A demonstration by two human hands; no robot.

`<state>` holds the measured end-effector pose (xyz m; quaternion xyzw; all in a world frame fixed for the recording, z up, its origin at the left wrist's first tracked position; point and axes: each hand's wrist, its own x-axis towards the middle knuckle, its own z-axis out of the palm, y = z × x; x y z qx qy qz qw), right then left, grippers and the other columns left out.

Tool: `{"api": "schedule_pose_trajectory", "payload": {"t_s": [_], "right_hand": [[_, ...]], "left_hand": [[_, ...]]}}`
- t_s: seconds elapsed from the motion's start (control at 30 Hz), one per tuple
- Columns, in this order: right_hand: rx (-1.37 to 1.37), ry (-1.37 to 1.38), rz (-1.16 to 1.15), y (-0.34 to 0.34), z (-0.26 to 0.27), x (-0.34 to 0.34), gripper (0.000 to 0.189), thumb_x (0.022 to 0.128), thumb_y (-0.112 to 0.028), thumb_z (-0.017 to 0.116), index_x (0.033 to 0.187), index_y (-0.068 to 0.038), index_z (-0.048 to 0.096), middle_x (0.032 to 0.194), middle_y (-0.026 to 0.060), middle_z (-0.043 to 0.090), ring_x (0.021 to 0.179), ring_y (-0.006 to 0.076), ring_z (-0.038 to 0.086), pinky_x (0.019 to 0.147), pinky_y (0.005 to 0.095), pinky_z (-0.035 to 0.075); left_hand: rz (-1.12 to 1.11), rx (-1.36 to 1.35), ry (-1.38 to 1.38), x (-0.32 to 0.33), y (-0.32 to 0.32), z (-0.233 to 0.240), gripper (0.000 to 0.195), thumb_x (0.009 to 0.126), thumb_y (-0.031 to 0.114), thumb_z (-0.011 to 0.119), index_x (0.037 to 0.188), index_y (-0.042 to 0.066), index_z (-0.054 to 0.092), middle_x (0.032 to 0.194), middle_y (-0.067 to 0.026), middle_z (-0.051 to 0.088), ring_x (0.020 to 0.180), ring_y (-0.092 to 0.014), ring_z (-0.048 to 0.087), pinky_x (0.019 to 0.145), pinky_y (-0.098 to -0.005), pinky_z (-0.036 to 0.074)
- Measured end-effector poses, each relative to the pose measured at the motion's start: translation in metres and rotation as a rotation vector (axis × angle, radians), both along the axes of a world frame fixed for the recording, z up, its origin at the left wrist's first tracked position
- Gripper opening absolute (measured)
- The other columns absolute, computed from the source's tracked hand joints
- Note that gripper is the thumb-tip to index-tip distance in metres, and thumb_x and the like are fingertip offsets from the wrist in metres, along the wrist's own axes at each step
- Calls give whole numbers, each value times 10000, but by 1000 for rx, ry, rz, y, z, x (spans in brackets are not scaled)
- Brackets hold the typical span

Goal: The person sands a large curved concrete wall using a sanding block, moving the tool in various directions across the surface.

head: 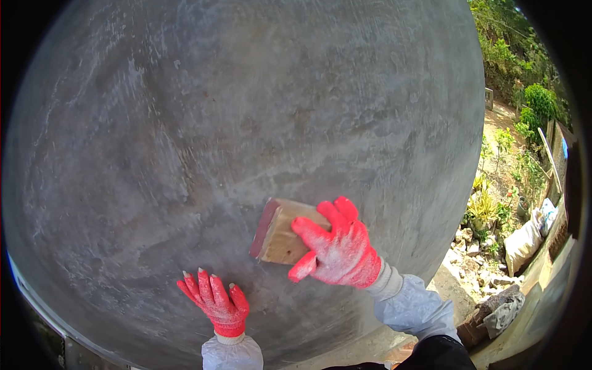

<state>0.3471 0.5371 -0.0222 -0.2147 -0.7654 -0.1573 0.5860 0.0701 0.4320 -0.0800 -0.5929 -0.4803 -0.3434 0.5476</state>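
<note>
A grey cement-plastered wall (259, 115), streaked and mottled, fills most of the view. My right hand (340, 245), in a red coated glove with whitish dust, grips a wooden sanding block (291, 236) with a dark red layer along its left edge. The block's underside, facing the wall, is hidden. Lower and to the left, my left hand (219, 303) in a matching glove rests on the wall with its fingers spread and nothing held. Its fingertips show pale through or on the glove.
At right, beyond the wall's edge, rubble (476, 263) lies beside a whitish sack (522, 243). Plants (482, 206) and a leaning pole (549, 157) stand farther up. Broken blocks with a grey sheet (504, 314) lie at lower right.
</note>
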Motion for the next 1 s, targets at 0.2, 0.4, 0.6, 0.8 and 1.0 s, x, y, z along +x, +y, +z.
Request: {"api": "schedule_pose_trajectory", "payload": {"t_s": [0.2,0.4,0.6,0.8,1.0], "right_hand": [[-87,844,-328,101,41,148,977,640,-4,803,1526,-51,393,1492,177,495,1330,347,533,1103,403,435],[-48,324,-298,-13,-23,-39,692,579,-240,873,1217,-178,613,1376,253,454,1082,465,556,939,536,443],[-105,271,-179,-23,-49,-51,786,527,-191,868,1256,-92,592,1120,180,571,1001,410,554,915,502,441],[-247,901,-399,89,-43,91,969,653,8,814,1532,-80,416,1629,225,295,1464,350,372,1191,374,326],[-117,45,-92,-71,-114,-126,623,641,-408,857,1135,-206,534,1160,249,490,1053,476,506,987,600,396]], "left_hand": [[45,49,-225,-17,-86,8,528,1024,109,412,1531,-25,345,1595,-258,330,1474,-501,286,1183,-603,249],[-57,-35,-290,-8,-95,-6,541,1016,124,407,1532,-25,334,1580,-274,338,1467,-517,285,1177,-625,245],[-53,-56,-188,-18,-112,-3,540,1017,134,404,1530,-23,339,1591,-270,318,1465,-521,285,1181,-629,243],[-10,-83,-467,-34,-144,-30,528,1028,109,385,1527,-55,330,1599,-275,306,1480,-456,298,1204,-539,258],[-170,-163,-439,-4,-93,-40,577,944,90,457,1497,-43,367,1544,-296,371,1445,-547,299,1166,-677,232]]}}
